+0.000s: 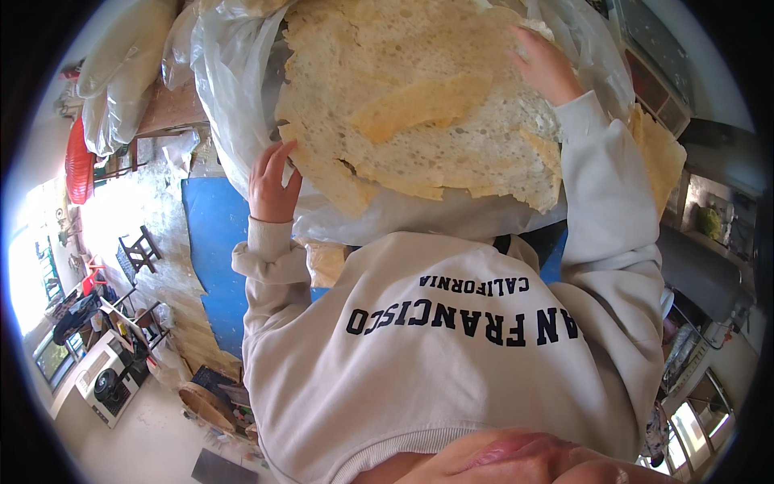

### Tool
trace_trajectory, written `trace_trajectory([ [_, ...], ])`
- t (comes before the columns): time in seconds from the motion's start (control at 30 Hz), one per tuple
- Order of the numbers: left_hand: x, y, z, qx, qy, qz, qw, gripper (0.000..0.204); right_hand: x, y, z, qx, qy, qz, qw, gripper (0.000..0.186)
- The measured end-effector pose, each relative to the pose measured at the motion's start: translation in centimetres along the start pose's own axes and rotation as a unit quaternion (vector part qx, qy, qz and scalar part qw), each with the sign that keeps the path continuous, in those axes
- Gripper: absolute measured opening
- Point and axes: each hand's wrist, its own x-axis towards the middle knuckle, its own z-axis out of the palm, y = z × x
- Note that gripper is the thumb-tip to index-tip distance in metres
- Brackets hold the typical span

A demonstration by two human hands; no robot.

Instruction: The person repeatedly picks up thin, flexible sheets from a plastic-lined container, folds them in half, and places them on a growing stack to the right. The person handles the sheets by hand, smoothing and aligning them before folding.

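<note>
Large, thin, crisp-looking flatbread sheets (387,73), pale tan with brown blisters and ragged edges, lie in a stack before me. A darker torn strip of flatbread (423,109) lies across the top. Under and around the stack spreads a clear plastic bag (230,89). At the stack's near left edge is my left hand (274,185), its fingers apart and their tips touching the flatbread's rim. Over the far right part of the sheet reaches my right hand (550,66), thumb and forefinger spread, with its other fingers partly hidden.
Full plastic bags (121,64) stand at the far left, above a red round object (78,161). A blue floor patch (218,250) shows beside me. More flatbread (657,157) sticks out at the right. A small dark stool (139,252) stands farther left, and a round basket (205,407) lower left.
</note>
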Motion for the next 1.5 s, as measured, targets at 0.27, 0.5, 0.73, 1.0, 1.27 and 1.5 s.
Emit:
trace_trajectory([
  [0.27, 2.1, 1.3, 0.6, 0.183, 0.002, 0.183, 0.966, 0.051, 0.3, -7.2, 0.7, 0.047, -0.204, -0.065, 0.976, 0.06],
  [0.5, 4.3, 0.2, 0.7, 0.189, -0.058, 0.266, 0.944, 0.037, -1.1, -2.3, -2.1, 0.109, -0.128, 0.009, 0.986, 0.057],
  [0.73, 7.1, -1.2, -0.3, 0.13, -0.136, 0.352, 0.917, 0.03, -13.1, -1.6, -10.1, 0.026, -0.275, -0.066, 0.959, 0.076],
  [1.0, 14.1, -3.8, -0.6, -0.125, -0.372, 0.145, 0.908, 0.018, -15.5, -1.8, -7.1, 0.043, -0.068, -0.145, 0.986, 0.04],
  [1.27, 17.5, -6.0, 1.4, -0.073, -0.333, -0.064, 0.938, 0.047, -11.4, 0.1, -2.0, 0.251, 0.036, 0.246, 0.936, 0.028],
  [1.5, 14.6, -1.3, 3.4, 0.205, -0.161, -0.043, 0.964, 0.06, -13.2, 0.6, 1.0, 0.301, 0.021, 0.239, 0.923, 0.039],
])
